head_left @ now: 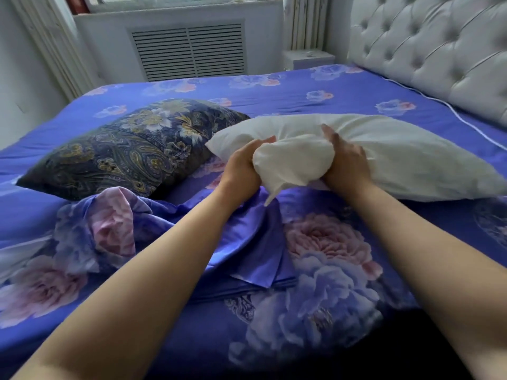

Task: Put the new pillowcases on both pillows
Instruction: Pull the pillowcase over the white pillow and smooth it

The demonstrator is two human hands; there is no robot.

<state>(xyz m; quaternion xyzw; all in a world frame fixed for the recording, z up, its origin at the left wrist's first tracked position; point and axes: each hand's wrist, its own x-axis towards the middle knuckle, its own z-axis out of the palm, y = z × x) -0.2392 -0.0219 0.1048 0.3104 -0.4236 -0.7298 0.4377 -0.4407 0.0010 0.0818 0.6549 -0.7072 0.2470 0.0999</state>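
Note:
A bare white pillow (384, 152) lies across the middle of the bed. My left hand (244, 163) and my right hand (345, 160) squeeze its near end between them, bunching it into a ball. Right below that end lies a purple floral pillowcase (247, 237), flat on the bed, its opening near my hands. A second purple floral pillowcase (109, 229) lies crumpled to the left. Behind that one rests a pillow in a dark paisley case (123, 149).
The bed has a purple floral sheet (274, 91). A grey tufted headboard (439, 50) stands at the right. A white nightstand (307, 58) and a radiator cover (189, 50) under the window are beyond the bed's far edge.

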